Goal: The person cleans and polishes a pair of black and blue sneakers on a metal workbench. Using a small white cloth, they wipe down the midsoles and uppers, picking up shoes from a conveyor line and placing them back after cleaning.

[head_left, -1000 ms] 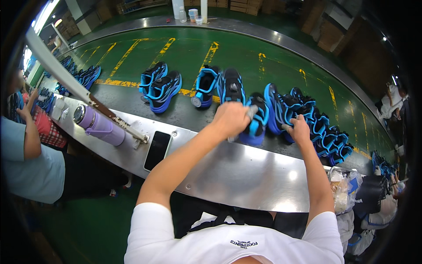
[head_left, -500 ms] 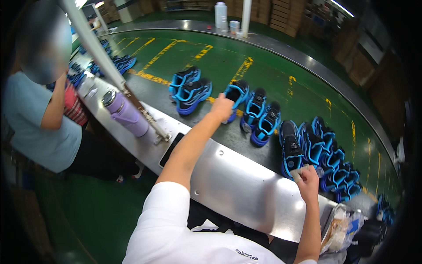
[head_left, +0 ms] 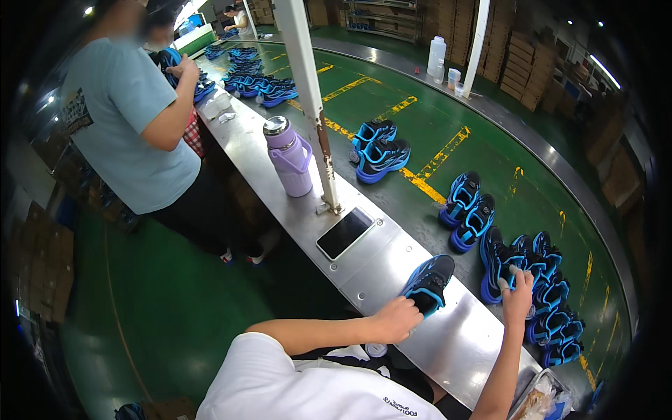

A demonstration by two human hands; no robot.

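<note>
My left hand point(head_left: 397, 319) grips the heel end of a black and blue sneaker point(head_left: 435, 274), holding it over the metal ledge close to my body. Its toe points away from me. At the right, my right hand point(head_left: 519, 294) has its thumb and fingers closed at the collar of another black and blue sneaker point(head_left: 492, 255), first in a cluster on the dark belt. Something pale covers the thumb tip. Left of that cluster stands a pair of matching sneakers point(head_left: 470, 215), and farther off another pair point(head_left: 380, 154).
A phone point(head_left: 345, 234) lies on the metal ledge point(head_left: 381, 269), beside a white post point(head_left: 308, 91) and a purple bottle point(head_left: 290, 161). Plastic bags point(head_left: 542, 399) sit at the near right. A co-worker point(head_left: 133, 126) stands at the left, holding a sneaker point(head_left: 170, 61).
My left hand has drawn one sneaker from the belt to the ledge near me. My right hand has moved onto the clustered sneaker's collar. The view has turned left.
</note>
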